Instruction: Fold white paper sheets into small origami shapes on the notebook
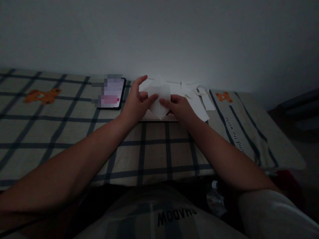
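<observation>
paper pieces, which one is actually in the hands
The folded white piece pinched between the left hand and right hand. The other white pieces lie flat on the checked cloth, untouched, to its right.

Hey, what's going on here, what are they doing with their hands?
A person is working a white sheet of paper on a plaid-covered surface. The left hand and right hand both pinch it. More white paper pieces lie just right of the hands, and a phone with a lit screen lies to the left.
</observation>
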Demonstrator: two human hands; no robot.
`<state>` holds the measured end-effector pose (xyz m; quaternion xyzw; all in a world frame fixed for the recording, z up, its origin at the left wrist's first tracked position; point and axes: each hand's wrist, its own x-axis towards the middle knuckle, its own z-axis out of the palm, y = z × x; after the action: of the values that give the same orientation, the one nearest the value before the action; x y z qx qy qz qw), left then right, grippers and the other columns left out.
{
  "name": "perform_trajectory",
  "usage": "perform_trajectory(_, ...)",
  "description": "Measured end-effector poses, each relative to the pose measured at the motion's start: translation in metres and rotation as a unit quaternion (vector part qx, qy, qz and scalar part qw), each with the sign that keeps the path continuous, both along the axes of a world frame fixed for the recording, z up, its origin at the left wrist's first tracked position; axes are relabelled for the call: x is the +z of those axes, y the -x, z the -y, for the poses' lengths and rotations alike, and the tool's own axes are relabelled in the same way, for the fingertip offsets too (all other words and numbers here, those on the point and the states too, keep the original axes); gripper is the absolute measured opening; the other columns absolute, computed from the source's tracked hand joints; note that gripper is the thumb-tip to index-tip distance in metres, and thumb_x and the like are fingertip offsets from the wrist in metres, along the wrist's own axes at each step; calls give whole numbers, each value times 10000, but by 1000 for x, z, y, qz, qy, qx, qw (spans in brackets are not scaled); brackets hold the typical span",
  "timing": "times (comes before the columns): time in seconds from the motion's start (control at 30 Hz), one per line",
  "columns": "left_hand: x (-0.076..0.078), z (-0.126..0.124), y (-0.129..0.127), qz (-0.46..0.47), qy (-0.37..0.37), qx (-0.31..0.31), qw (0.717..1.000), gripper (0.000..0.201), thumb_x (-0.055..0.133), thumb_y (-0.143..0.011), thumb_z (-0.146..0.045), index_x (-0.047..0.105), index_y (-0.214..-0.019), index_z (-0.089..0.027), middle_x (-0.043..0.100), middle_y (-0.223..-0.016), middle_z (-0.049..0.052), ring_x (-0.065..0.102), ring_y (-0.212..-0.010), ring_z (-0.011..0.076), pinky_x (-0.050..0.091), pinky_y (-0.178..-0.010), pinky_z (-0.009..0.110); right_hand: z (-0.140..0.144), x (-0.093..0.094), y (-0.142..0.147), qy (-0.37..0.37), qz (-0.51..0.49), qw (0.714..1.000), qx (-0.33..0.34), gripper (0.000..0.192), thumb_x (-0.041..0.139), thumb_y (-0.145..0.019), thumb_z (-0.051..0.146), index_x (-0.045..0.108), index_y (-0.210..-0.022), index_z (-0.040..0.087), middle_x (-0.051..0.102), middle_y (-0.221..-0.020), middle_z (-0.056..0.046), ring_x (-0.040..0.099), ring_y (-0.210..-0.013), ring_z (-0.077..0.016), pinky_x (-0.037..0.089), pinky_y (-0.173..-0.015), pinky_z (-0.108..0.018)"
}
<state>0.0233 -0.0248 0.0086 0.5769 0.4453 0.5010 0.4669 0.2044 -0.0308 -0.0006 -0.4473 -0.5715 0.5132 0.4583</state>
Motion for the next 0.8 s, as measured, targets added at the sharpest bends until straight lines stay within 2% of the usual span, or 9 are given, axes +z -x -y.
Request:
perform_trajectory(0.07,0,-1,0,22,13,3,1000,707,756,-824,-268,464,-1467,-229,772,-935,49,741,-796,200,568,-713,289,3,3,1,-4,22,1000,20,420,822,-735,569,684,-822,182,676,-755,-2,616,-696,-137,539,-612,-268)
perform_trajectory(0.17,-2,-2,1,52,18,-8,998,448,781,-784,-317,660,-1191,-175,774,-961,65,740,-837,208,582,-739,298,6,6,2,-17,50,998,38,431,818,-736,580,683,-802,176,660,-732,3,593,-668,-129,522,-591,-264)
perform_trajectory(0.27,-3,-1,2,61,44,-19,997,301,777,-779,-389,716,-964,-159,773,-936,68,732,-815,203,587,-725,304,5,4,1,-31,54,997,35,469,775,-767,637,653,-766,184,621,-704,12,570,-641,-118,497,-562,-253)
perform_trajectory(0.33,-2,0,3,60,61,-25,996,292,779,-774,-406,728,-927,-162,771,-905,61,726,-786,197,582,-703,303,1,2,0,-50,39,998,15,486,737,-791,670,632,-765,196,591,-693,21,554,-626,-109,483,-554,-248)
perform_trajectory(0.47,1,4,4,32,92,-48,994,332,805,-745,-441,729,-899,-157,763,-847,68,717,-748,212,575,-670,316,-5,1,-4,-94,7,995,-19,457,751,-791,650,662,-911,218,600,-707,35,540,-603,-99,466,-551,-249)
perform_trajectory(0.67,5,7,2,32,137,-67,988,311,792,-765,-425,726,-915,-160,761,-831,79,738,-781,237,599,-731,365,-9,-1,-7,-139,-2,990,-27,403,759,-817,607,649,-882,224,564,-629,57,506,-527,-82,428,-512,-245)
perform_trajectory(0.8,11,10,0,34,179,-83,980,248,787,-762,-368,713,-868,-156,757,-804,76,733,-789,228,600,-737,344,-13,-5,-9,-138,-20,990,-30,440,759,-803,637,631,-954,244,549,-615,78,504,-513,-80,420,-501,-239)
